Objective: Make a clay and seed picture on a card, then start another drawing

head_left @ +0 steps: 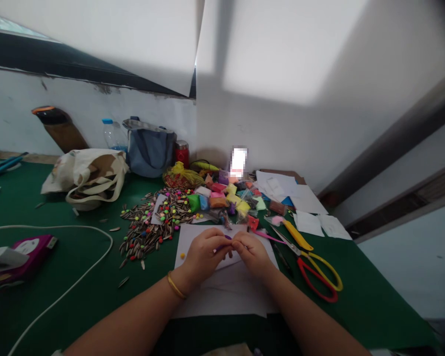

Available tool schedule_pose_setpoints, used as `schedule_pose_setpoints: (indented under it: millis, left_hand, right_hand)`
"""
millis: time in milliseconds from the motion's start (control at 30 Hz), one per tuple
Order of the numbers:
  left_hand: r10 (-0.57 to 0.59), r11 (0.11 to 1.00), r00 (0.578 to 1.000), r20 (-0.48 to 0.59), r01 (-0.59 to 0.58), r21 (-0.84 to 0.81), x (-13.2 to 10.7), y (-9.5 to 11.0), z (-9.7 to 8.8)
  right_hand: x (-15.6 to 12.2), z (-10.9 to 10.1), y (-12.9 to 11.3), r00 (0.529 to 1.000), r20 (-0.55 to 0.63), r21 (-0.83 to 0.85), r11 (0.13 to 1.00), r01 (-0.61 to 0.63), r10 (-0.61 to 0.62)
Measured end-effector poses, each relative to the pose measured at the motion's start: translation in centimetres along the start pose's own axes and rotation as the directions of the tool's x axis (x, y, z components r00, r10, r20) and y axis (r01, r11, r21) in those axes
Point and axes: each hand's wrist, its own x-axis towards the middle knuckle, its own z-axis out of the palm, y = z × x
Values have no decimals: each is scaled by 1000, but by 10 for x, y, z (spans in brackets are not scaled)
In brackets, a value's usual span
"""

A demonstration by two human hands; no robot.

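Note:
Both my hands meet over a white sheet of paper (222,291) on the green table (77,267). My left hand (203,253) and my right hand (250,251) pinch a small purple piece of clay (228,238) between their fingertips. A gold bangle (175,287) circles my left wrist. Just beyond my hands lies a heap of coloured clay packets (226,197). To the left of the paper spreads a pile of sunflower seeds with small coloured beads (154,222). A tiny yellow ball (182,255) rests on the paper by my left hand.
Red-and-yellow scissors (315,269) and a yellow-handled knife (296,235) lie right of my hands. White papers (304,202) sit further right. A cloth tote bag (87,175), a blue bag (150,148), a bottle (113,133) and a red can (182,152) stand at the back. A white cable (77,274) loops at left.

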Motion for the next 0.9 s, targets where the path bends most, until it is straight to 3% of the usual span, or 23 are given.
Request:
schedule_pose_setpoints:
  millis: [233, 367, 433, 567, 733, 900]
  left_hand:
    - [27, 997, 999, 28, -29, 72, 1, -3, -2]
    - [-90, 969, 987, 136, 55, 241, 8, -5, -9]
    - [-147, 938, 962, 231, 62, 342, 9, -6, -12]
    - [-218, 891, 884, 413, 8, 454, 5, -7, -10]
    - [-292, 856, 832, 472, 7, 517, 3, -7, -11]
    - [-306, 845, 810, 500, -11, 535, 5, -8, -22]
  right_hand:
    - [0, -7, 11, 991, 84, 96, 989, -108, 100]
    - [0, -18, 29, 983, -76, -24, 985, -169, 167]
    - [0, -25, 39, 980, -88, -143, 972, -188, 177]
    - [-1, -27, 47, 981, -7, -325, 927, -185, 193]
    - [-3, -17, 47, 980, 48, -438, 886, -154, 194]
    - [-2, -14, 51, 972, 65, -482, 860, -167, 225]
